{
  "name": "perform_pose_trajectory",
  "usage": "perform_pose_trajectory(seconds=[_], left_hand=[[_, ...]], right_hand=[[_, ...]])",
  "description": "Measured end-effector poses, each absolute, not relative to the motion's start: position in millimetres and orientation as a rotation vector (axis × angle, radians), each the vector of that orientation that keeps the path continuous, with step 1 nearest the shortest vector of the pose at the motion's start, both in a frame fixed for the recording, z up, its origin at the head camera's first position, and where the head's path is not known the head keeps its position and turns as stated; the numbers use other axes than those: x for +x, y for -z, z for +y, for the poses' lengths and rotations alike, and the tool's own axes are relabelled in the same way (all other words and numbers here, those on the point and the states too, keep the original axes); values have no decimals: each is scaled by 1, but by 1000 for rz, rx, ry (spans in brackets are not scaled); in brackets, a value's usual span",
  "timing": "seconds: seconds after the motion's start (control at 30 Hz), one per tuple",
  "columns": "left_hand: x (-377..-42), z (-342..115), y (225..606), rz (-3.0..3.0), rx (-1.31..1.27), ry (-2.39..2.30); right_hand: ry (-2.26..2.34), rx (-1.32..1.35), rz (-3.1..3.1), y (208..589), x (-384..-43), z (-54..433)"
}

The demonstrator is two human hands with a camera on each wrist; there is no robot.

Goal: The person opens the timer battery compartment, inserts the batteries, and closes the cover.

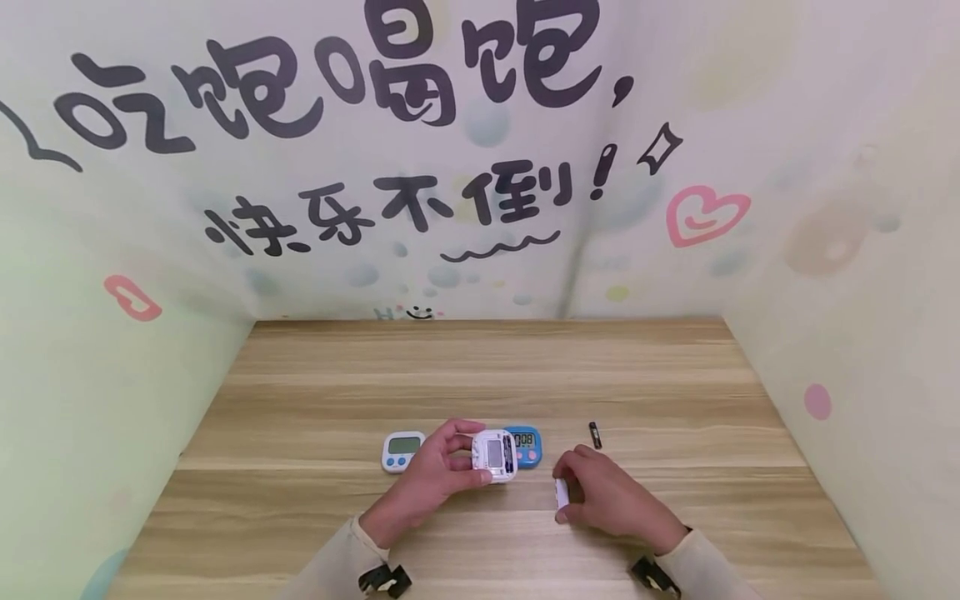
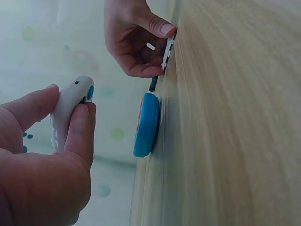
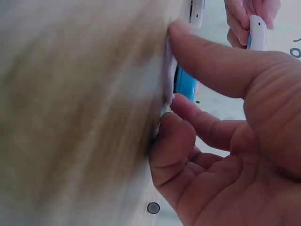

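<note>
My left hand point(image 1: 435, 471) holds a white digital timer point(image 1: 495, 456) between thumb and fingers, above the table. Its back faces up with the battery compartment uncovered, and a dark battery point(image 1: 508, 452) lies inside. To the right, my right hand point(image 1: 611, 496) pinches a small white battery cover point(image 1: 561, 493) by its ends. In the right wrist view this cover point(image 3: 168, 75) is on edge against or just above the tabletop; I cannot tell which. A blue timer point(image 1: 531, 450) lies partly hidden behind the held one.
Another white timer point(image 1: 401, 452) with blue buttons lies left of my left hand. A loose black battery point(image 1: 595, 435) lies beyond my right hand. The wooden table point(image 1: 480, 367) meets printed walls at the back and both sides.
</note>
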State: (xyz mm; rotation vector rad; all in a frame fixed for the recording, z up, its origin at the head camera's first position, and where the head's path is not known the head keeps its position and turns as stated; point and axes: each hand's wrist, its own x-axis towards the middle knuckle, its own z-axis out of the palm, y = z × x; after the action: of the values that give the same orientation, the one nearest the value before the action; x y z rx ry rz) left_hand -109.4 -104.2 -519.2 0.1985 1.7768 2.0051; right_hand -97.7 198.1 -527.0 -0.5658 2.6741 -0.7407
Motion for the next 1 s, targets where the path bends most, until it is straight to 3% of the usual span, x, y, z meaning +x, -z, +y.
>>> perform_pose_trajectory(seconds=[0.47, 0.73, 1.0], left_hand=[[-106, -101, 519, 1743, 225, -1995], [-106, -96, 520, 1740, 234, -2007], [-102, -90, 519, 1721, 243, -2010]], right_hand=[[974, -649, 2564, 522, -105, 196], [1369, -722, 2471, 513, -114, 193], [1753, -508, 2163, 507, -116, 180]])
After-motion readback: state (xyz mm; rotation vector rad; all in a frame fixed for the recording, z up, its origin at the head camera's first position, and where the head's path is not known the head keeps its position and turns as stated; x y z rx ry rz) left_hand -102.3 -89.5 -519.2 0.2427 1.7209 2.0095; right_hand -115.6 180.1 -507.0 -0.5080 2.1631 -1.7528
